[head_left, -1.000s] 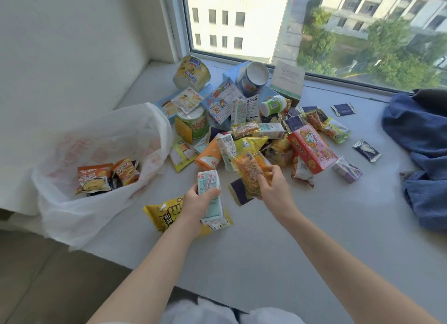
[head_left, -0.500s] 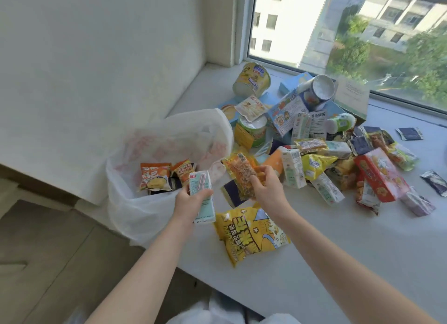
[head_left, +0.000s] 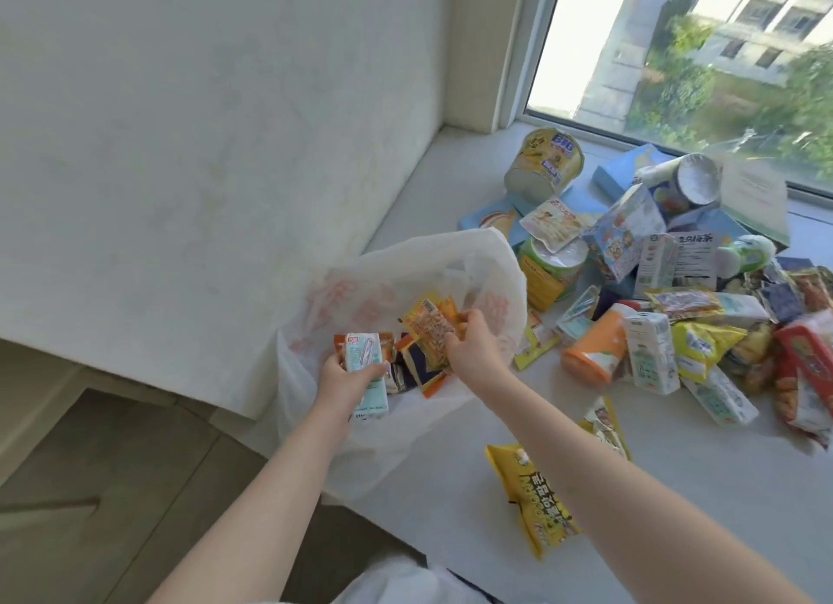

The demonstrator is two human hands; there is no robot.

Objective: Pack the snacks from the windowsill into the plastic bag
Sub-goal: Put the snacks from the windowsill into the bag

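**Carton and packet held at the mouth of the bag**

A pale green drink carton [head_left: 366, 359] is gripped upright in the left hand [head_left: 347, 380], with the fingers curled round its side. An orange snack packet [head_left: 426, 333] is pinched by its edge in the right hand [head_left: 473, 351], thumb and fingers closed on it. Both items are held at the mouth of the white plastic bag [head_left: 324, 301], the packet further in than the carton. The bag lies open at the left end of the windowsill [head_left: 721, 491], against the wall [head_left: 203, 130]. A few orange and dark packets [head_left: 412, 373] can be seen inside the bag, just beneath the two hands.

A yellow packet [head_left: 536, 500] lies flat on the sill and is partly covered by the right forearm. The remaining snacks are heaped to the right of the bag. An orange cup [head_left: 595, 351] lies on its side there, with a white carton [head_left: 651, 353] just beside it. A red box [head_left: 807, 364] is seen at the far right, and a yellow tub [head_left: 545, 164] lies tipped over near the window [head_left: 676, 40].
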